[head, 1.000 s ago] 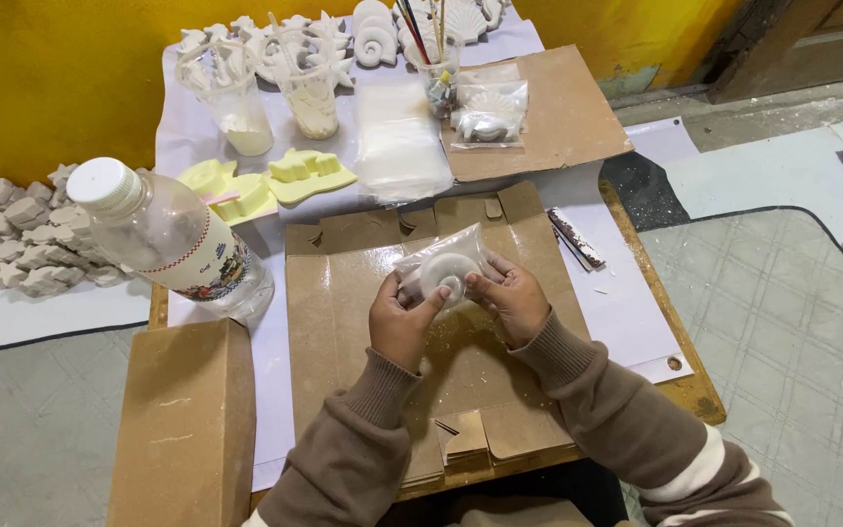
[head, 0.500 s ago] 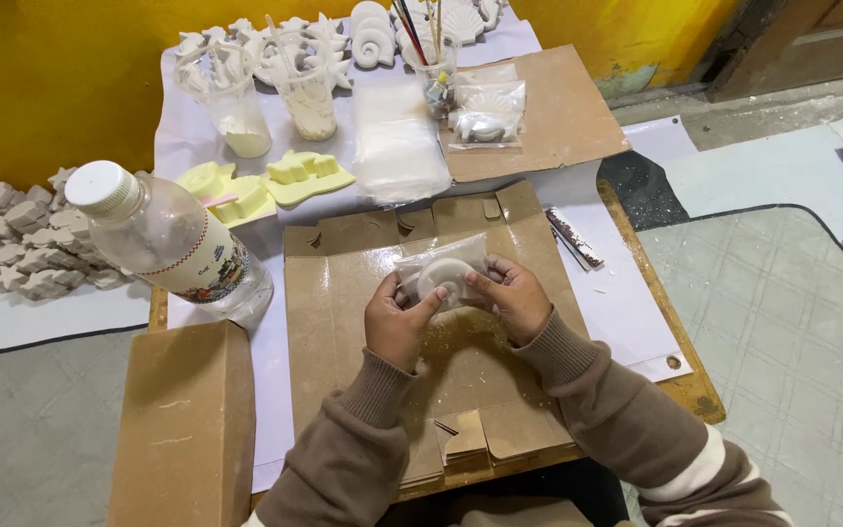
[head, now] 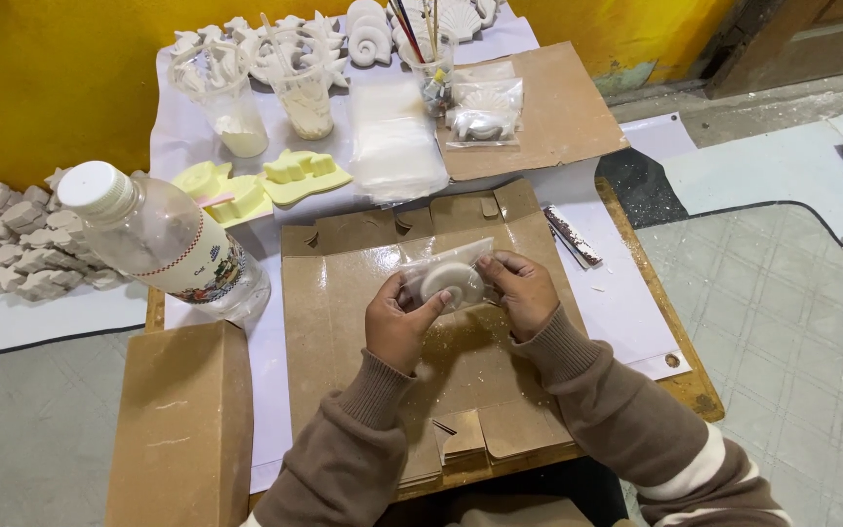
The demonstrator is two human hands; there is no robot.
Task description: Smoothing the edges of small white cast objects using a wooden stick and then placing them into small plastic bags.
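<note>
Both hands hold a small clear plastic bag (head: 446,268) with a white snail-shaped plaster piece (head: 451,283) inside it. My left hand (head: 397,322) grips the bag's left side, thumb pressed on the plaster piece. On the right edge of the bag, my right hand (head: 519,291) pinches it with the fingertips. The bag is held just above a flattened brown cardboard sheet (head: 343,293) lying on the small table.
A clear plastic bottle (head: 163,239) with a white cap stands at the left. Yellow moulds (head: 260,183), a stack of clear bags (head: 392,141), bagged plaster pieces (head: 485,112), cups and white plaster shapes (head: 363,29) lie further back. A cardboard box (head: 182,429) is at the lower left.
The hands have shifted slightly on the bag, with the plaster piece staying inside it. Nothing else has moved.
</note>
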